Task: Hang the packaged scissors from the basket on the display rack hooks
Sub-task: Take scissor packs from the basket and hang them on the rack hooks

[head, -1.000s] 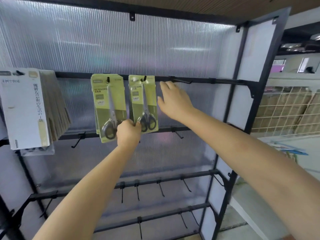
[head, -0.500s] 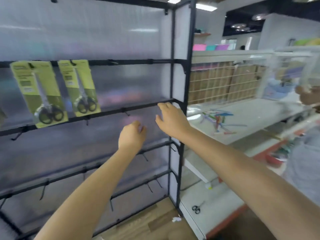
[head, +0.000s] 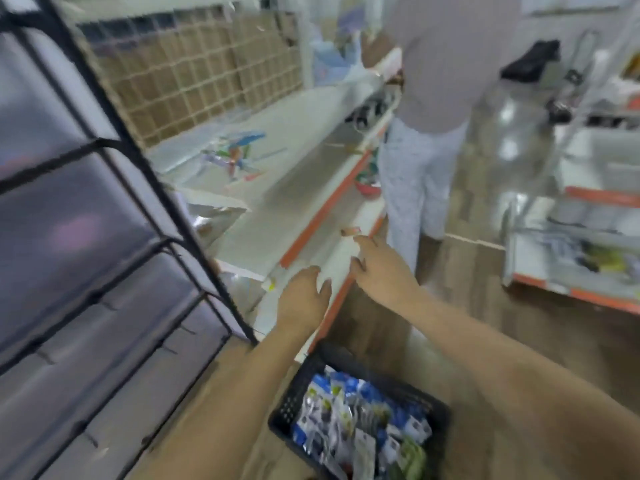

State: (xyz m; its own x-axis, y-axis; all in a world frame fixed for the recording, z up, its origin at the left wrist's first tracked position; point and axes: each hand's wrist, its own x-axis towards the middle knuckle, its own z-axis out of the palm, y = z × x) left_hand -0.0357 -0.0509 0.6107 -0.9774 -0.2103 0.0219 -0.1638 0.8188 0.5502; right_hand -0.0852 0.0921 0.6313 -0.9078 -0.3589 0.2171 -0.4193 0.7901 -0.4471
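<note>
While both hands, left hand (head: 304,299) and right hand (head: 382,271), hover with loose fingers holding nothing, the basket (head: 436,410) looks full of packaged scissors (head: 346,420); much hanging seemingly remains.

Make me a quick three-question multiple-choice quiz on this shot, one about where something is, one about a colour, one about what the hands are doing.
1. Where is the basket?
A. On the floor below the forearms
B. On the white shelf
C. Hanging on the rack

2. What colour is the basket?
A. Red
B. Black
C. White

3. What are the left hand and right hand holding?
A. One package each
B. One package together
C. Nothing

Answers:
1. A: it sits at the bottom of the view, under both arms, beside the display rack.
2. B: its latticed wall is black.
3. C: both hands show loose, spread fingers with nothing in them.
</note>
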